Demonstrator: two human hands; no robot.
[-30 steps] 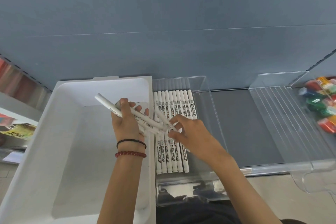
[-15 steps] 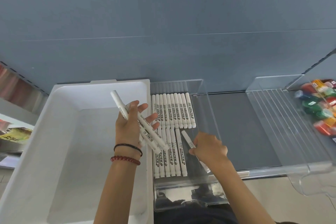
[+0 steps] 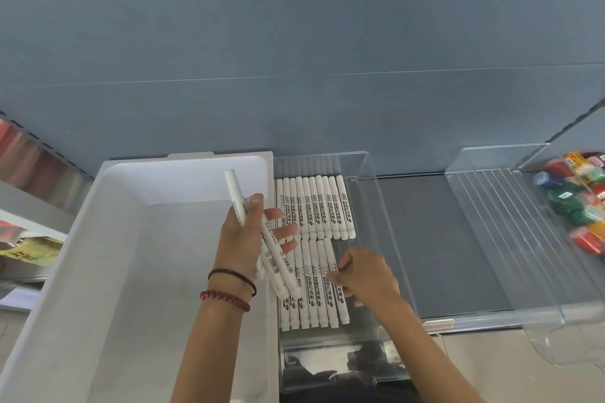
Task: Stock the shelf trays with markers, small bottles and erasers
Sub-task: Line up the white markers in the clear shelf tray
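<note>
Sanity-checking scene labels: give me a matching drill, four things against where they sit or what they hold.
Things:
1 bin
2 middle tray
3 left hand
4 bottles

Places or states:
A far right of the shelf
B grips loose markers
C holds two marker rows
D directly left of the middle tray

Pairs: 1-D, 2-C, 3-B, 4-A
</note>
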